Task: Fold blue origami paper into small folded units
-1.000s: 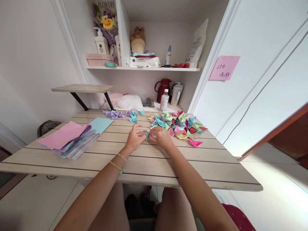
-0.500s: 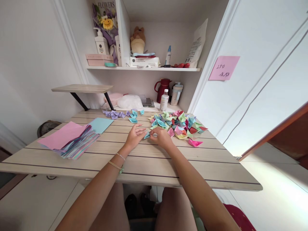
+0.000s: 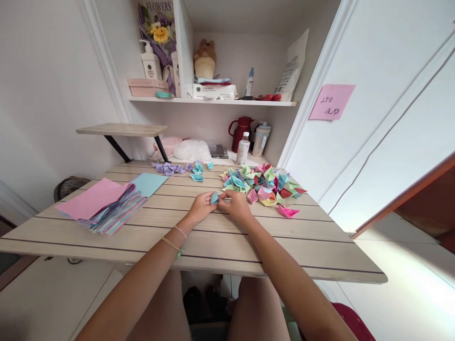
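Observation:
A small folded piece of blue paper is held between my two hands over the middle of the table. My left hand has its fingers curled around the left side of the paper. My right hand pinches its right edge between thumb and fingers. Just beyond my right hand lies a heap of folded paper boats in many colours. A bright pink paper boat sits apart at the heap's near right side.
Left on the table are a fanned stack of coloured paper, a pink sheet and a blue sheet. Purple folded pieces and blue ones lie farther back. A bottle stands behind the heap.
The blue paper has been lifted and turned more upright between my hands. My left fingers, stretched out before, have curled in around it.

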A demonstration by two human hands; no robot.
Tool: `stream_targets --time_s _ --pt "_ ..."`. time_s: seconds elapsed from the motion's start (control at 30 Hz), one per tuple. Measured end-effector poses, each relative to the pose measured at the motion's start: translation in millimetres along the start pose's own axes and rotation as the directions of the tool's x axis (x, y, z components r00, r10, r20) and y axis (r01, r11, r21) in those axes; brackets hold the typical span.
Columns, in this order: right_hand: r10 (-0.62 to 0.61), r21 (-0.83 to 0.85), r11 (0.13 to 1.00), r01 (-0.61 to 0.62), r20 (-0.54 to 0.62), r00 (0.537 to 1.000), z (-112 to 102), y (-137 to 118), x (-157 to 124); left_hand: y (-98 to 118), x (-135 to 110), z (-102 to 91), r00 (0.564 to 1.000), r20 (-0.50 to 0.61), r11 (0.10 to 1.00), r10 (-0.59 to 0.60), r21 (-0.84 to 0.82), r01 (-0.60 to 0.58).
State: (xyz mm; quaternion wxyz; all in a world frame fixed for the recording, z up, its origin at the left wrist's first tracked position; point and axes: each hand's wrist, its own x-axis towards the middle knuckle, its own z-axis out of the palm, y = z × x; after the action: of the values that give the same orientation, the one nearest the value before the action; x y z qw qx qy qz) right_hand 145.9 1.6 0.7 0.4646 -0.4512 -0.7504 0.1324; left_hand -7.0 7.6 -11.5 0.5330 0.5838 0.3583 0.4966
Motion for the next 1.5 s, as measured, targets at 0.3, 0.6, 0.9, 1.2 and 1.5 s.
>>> stream_targets --time_s 0.3,0.6,0.9,1.2,1.5 --pt "-0.019 0.049 0.999 0.021 -0.031 0.999 7.6 5.4 -0.9 -3.5 1.0 0.3 1.000 -0.015 0.998 -0.008 -0.059 0.007" --pt "0.012 -0.003 1.000 -0.012 -0.089 0.996 9.8 3.6 -0.7 -3.0 -3.7 4.2 0.999 -0.015 0.990 -0.029 -0.136 0.027" --pt "0.080 0.015 0.997 -0.078 -0.144 0.986 8.6 -3.1 0.6 1.0 -3.7 6.9 0.995 0.019 0.941 -0.093 -0.325 0.094" --pt "0.269 0.163 0.955 -0.247 -0.136 0.953 9.5 -6.4 -0.6 5.1 -7.3 16.1 0.997 0.073 0.916 -0.033 -0.396 0.060" --pt "0.262 0.395 0.889 -0.230 -0.030 0.965 6.8 6.0 4.3 5.4 -5.2 12.3 0.997 -0.047 0.948 -0.059 -0.316 0.042"
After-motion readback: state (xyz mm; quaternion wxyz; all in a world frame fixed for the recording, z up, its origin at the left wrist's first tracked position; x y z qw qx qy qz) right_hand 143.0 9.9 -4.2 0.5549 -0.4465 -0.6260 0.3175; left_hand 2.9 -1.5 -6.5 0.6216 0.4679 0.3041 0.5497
